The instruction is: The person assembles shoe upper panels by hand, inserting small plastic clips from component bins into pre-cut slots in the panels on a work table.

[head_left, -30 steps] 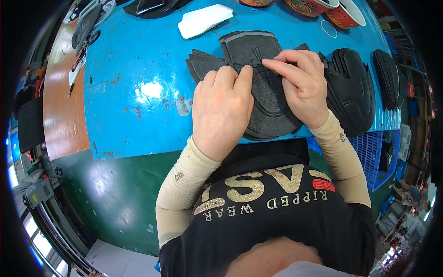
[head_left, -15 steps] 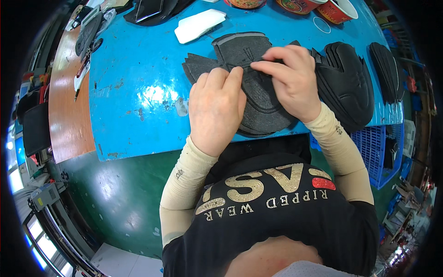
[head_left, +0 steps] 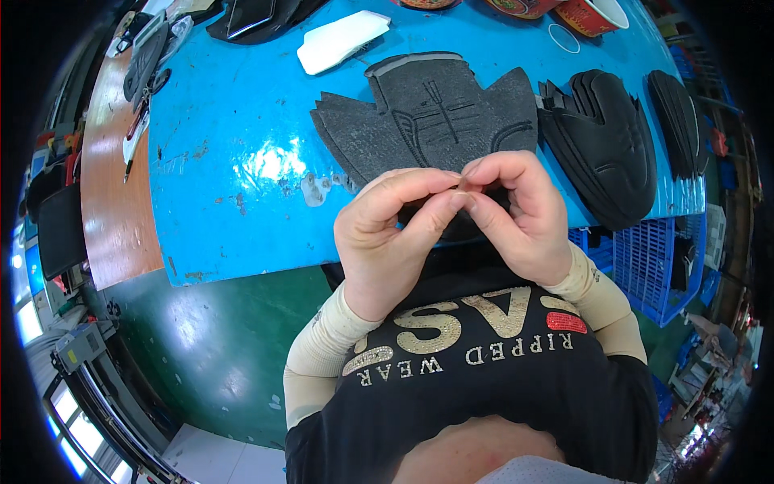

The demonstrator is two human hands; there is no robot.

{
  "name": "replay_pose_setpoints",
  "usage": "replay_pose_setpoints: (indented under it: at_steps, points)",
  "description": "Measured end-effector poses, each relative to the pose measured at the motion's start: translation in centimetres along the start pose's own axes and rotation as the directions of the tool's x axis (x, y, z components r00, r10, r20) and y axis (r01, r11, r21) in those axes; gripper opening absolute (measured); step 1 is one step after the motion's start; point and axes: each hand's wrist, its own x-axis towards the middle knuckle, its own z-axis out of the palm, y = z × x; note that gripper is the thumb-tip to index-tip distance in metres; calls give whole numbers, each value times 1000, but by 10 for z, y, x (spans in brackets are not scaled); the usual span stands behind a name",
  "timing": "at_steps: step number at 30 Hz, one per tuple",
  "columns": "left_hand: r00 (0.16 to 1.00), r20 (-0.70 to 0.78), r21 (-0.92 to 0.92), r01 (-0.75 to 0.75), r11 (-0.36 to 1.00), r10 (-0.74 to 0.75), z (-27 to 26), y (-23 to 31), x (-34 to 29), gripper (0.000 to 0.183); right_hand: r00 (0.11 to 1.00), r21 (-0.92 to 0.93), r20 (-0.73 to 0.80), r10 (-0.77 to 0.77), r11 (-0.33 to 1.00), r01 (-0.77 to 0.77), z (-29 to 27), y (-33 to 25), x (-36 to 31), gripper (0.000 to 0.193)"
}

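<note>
My left hand (head_left: 395,230) and my right hand (head_left: 520,214) meet in front of me, over the near edge of the table. Both are closed in a pinch, thumbs and forefingers touching tip to tip. Between the fingertips is a small brownish thing (head_left: 463,185), too small to name. Just beyond my hands lies a stack of dark grey, flat padded pieces (head_left: 443,113), with stitched lines across the top one. My hands hide the near part of that stack.
On the blue table (head_left: 226,202) stand more black padded pieces (head_left: 609,153) and a further black stack (head_left: 674,125) at the right. A white pad (head_left: 343,42) and a red paper bowl (head_left: 591,16) lie at the back. A blue crate (head_left: 657,266) stands below, right.
Both hands have drawn back from the stitched top of the grey stack toward me. Their fingertips have come together in a pinch on something small.
</note>
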Motion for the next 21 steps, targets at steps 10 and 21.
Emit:
replay_pose_setpoints:
  at_steps: [10, 21]
  points:
    - [992, 32, 52, -120, 991, 118, 4, -1, 2, 22, 979, 238, 126, 161, 953, -187, -10, -11, -1, 19]
    - [907, 273, 544, -421, 726, 321, -7, -7, 23, 25, 955, -618, 73, -287, 739, 269, -47, 4, 49, 19]
